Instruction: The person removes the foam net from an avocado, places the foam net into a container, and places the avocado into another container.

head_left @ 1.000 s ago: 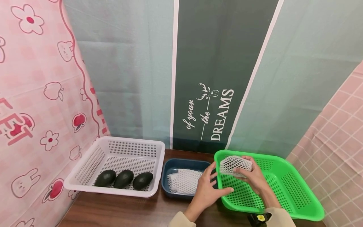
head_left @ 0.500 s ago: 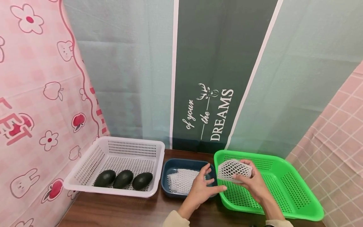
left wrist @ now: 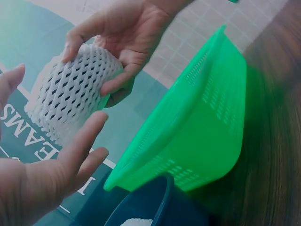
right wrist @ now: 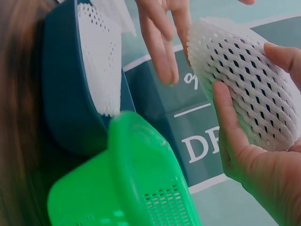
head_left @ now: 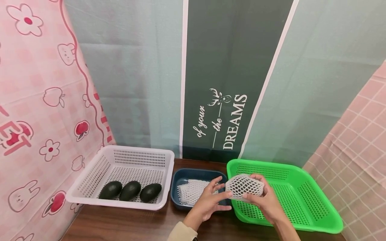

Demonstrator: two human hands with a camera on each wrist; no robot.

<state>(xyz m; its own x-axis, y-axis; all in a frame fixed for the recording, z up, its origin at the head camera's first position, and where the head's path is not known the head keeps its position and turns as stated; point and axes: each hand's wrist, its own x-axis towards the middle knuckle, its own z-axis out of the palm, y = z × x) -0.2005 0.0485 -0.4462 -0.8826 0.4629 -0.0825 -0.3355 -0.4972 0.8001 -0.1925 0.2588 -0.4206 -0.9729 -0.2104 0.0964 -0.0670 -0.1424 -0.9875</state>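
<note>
My right hand [head_left: 267,198] grips a white foam net sleeve [head_left: 243,186] over the near left part of the green basket. Dark gaps show through its mesh; a dark rounded thing seems to be inside, mostly hidden. In the right wrist view the thumb and fingers press the sleeve [right wrist: 244,80] from both sides. My left hand [head_left: 206,202] is beside the sleeve's left end, fingers spread and holding nothing. In the left wrist view its fingers [left wrist: 77,146] reach close to the sleeve [left wrist: 77,84]; whether they touch it I cannot tell.
A blue tray [head_left: 193,171] with flat white foam nets [head_left: 193,192] stands in the middle. To its left, a white basket [head_left: 120,202] holds three dark green avocados [head_left: 130,190]. The green basket [head_left: 328,214] is at the right, on the brown wooden table [head_left: 126,224].
The right hand has carried the foam net sleeve left and a little down, towards the left hand. The left hand has shifted left and down, its fingers now around the sleeve's near end.
</note>
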